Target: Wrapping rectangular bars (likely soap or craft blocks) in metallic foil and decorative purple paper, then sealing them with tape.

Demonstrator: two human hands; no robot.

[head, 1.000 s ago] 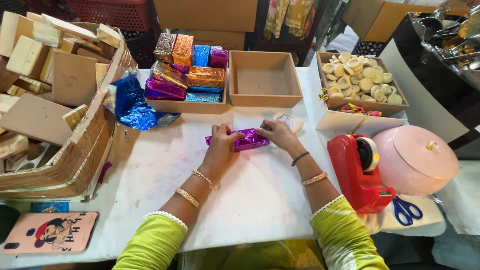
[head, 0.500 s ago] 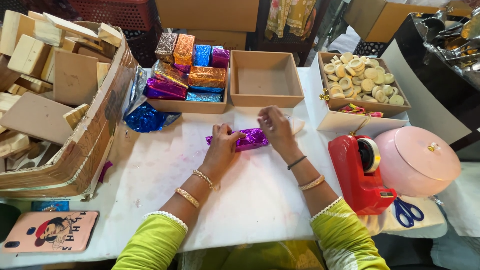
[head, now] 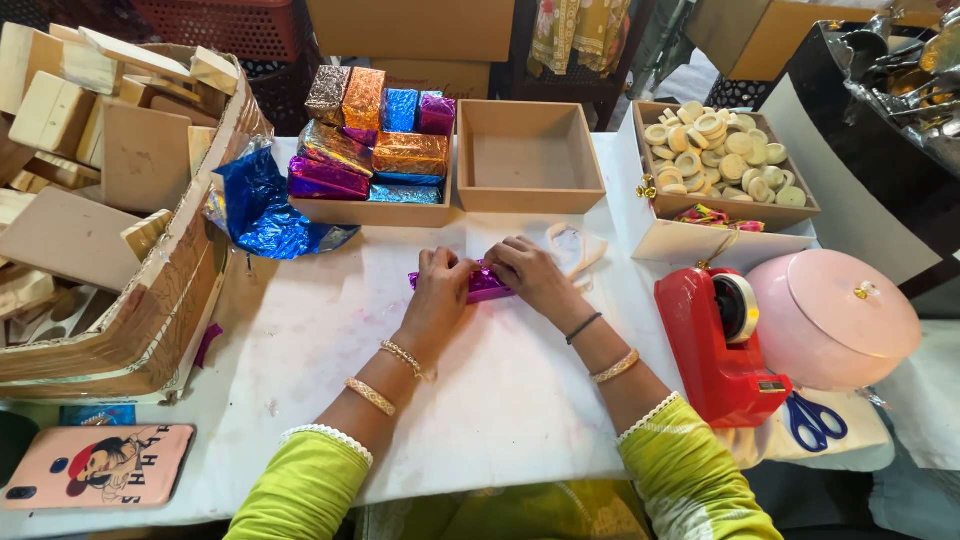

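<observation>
a small block wrapped in shiny purple foil (head: 485,284) lies on the white table (head: 300,350), in front of the empty wooden tray (head: 527,160). the foil is crinkled and reflective; only its middle shows between the 2 hands. left hand (head: 441,283) and right hand (head: 525,274) both close their fingers on the block, 1 at each end. red tape dispenser (head: 722,345) stands to the right.
</observation>
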